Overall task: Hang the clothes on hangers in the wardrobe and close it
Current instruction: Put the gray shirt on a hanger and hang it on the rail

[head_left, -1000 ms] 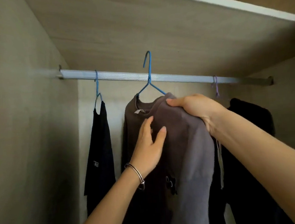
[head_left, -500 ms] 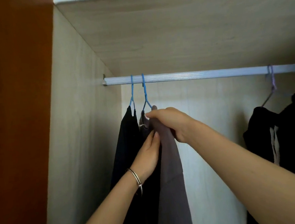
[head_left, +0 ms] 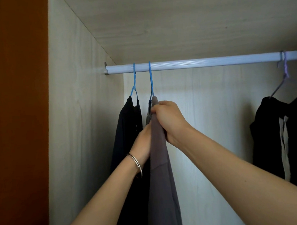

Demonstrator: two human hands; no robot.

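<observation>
A grey-brown garment [head_left: 160,173] hangs edge-on from a blue hanger [head_left: 150,80] hooked over the silver rail [head_left: 202,62]. My right hand [head_left: 169,121] grips the garment's shoulder just below the hanger's neck. My left hand [head_left: 144,143], with a bracelet at the wrist, lies against the garment's left side; its fingers are hidden behind the cloth. A dark garment [head_left: 128,140] hangs on a second blue hanger [head_left: 134,81] just to the left.
The wardrobe's left side wall [head_left: 77,118] stands close to the dark garment. An orange-brown door or panel [head_left: 17,122] fills the far left. Black clothes [head_left: 284,133] hang on a purple hanger [head_left: 285,73] at the right. Bare rail runs between the two groups.
The grey-brown garment has turned from facing me to edge-on and slid left along the rail. The view has swung, and the hanger now sits a little apart from the dark garment's hanger.
</observation>
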